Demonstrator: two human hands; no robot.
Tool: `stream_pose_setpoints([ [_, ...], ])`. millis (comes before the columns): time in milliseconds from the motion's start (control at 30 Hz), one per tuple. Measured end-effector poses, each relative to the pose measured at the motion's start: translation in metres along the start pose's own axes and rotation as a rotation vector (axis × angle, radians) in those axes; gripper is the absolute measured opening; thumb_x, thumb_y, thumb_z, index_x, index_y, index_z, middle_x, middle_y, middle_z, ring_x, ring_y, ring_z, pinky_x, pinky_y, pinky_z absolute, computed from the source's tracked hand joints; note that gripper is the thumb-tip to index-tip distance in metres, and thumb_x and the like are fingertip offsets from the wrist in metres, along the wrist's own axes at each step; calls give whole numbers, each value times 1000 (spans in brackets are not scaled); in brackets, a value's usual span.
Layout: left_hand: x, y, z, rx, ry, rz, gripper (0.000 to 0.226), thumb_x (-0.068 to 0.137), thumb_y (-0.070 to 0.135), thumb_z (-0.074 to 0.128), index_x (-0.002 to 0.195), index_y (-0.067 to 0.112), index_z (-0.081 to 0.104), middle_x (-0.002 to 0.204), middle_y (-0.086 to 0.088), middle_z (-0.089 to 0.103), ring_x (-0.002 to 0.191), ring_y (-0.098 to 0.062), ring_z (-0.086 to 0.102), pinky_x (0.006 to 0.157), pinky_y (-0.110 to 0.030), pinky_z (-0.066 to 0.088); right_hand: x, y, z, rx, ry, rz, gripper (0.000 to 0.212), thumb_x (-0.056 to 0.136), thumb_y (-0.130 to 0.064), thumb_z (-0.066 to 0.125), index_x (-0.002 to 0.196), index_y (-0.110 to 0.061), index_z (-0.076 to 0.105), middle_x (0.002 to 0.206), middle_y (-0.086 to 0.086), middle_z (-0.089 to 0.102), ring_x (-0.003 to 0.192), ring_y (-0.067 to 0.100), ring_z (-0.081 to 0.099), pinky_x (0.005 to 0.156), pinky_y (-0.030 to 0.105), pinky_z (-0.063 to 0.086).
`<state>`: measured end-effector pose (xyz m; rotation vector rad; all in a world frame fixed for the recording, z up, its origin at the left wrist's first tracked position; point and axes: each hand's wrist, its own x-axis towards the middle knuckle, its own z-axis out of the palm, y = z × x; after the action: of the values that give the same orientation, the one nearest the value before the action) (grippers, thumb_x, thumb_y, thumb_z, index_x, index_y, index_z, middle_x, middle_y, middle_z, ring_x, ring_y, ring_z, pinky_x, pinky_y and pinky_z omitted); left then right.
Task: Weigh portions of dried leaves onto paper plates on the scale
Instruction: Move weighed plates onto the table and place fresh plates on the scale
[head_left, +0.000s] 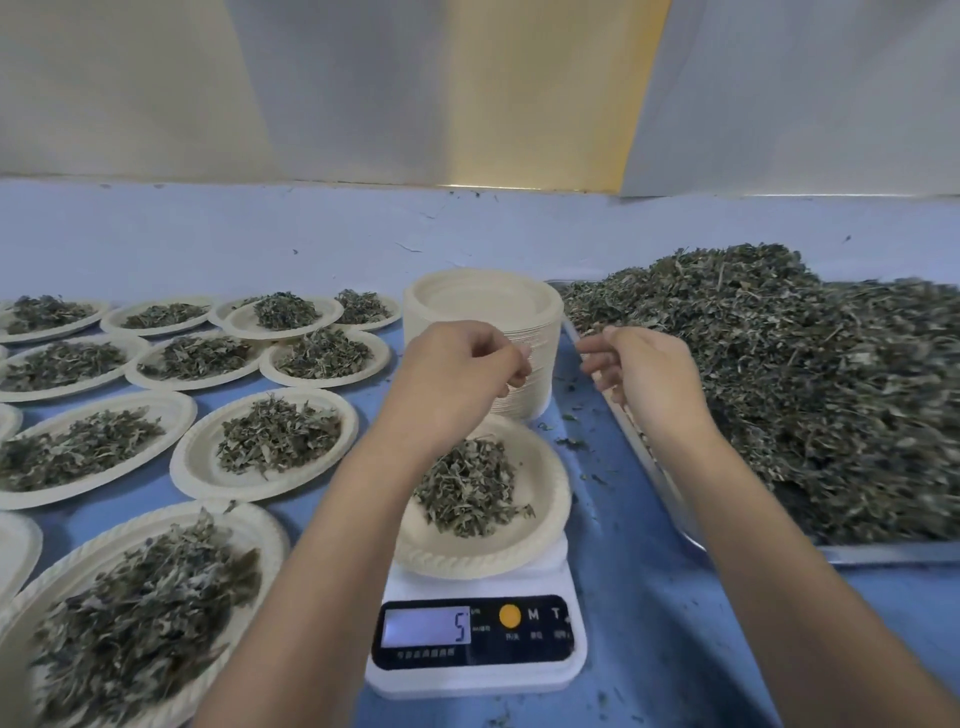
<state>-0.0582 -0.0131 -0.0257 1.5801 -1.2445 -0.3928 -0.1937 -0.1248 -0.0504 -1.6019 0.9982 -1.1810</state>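
Blue table covering (639, 597), scattered with leaf crumbs: you are working over it from the near edge. Nearest item, a white digital scale (475, 670), its display (426, 627) showing a 5. One paper plate (540, 525) is sitting on the scale platform, carrying a small heap of dried leaves (467, 488). Your left hand (457, 374) is hovering above the far rim of that plate with its fingers curled in; whether they are pinching any leaf cannot be told. Your right hand (644, 374) is hanging over the near edge of the metal tray (883, 553), fingers loosely bent and pointing left, with nothing showing in them. To the left, filled plates (265, 444) are lying in rows from the near corner to mid-table, more than ten in view, some overlapping. Just beyond the scale, a tall stack of empty plates (483, 301) is standing. To the right, the bulk leaf pile (779, 389) is filling the tray, heaped high. Farthest, a pale panelled wall (363, 93). Judging from this, many portions are done, the current one is sitting on the scale, and plenty of leaf and plates are waiting.
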Motion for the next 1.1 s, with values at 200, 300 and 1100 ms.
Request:
stream_pose_setpoints([
  [200, 7, 21, 37, -19, -58, 32, 24, 90, 25, 59, 70, 16, 70, 73, 5, 71, 68, -8, 63, 73, -27, 50, 22, 29, -38, -650, 38, -26, 29, 96, -19, 45, 120, -14, 61, 110, 5, 65, 90, 22, 59, 72, 32, 45],
  [300, 8, 30, 52, -23, -88, 36, 25, 91, 26, 59, 72, 16, 70, 75, 5, 71, 72, -11, 65, 75, -28, 50, 27, 51, -48, -961, -145, 187, 63, 100, -38, 40, 153, -17, 11, 160, 14, 6, 147, 31, 8, 117, 44, 15],
  [1100, 22, 32, 79, -49, -129, 55, 25, 91, 27, 59, 69, 19, 67, 72, 6, 71, 66, -7, 66, 71, -23, 52, 49, 99, -40, -1183, -78, 209, 81, 88, -64, 46, 151, -29, 8, 159, 11, -18, 146, 38, -8, 114, 57, -1],
])
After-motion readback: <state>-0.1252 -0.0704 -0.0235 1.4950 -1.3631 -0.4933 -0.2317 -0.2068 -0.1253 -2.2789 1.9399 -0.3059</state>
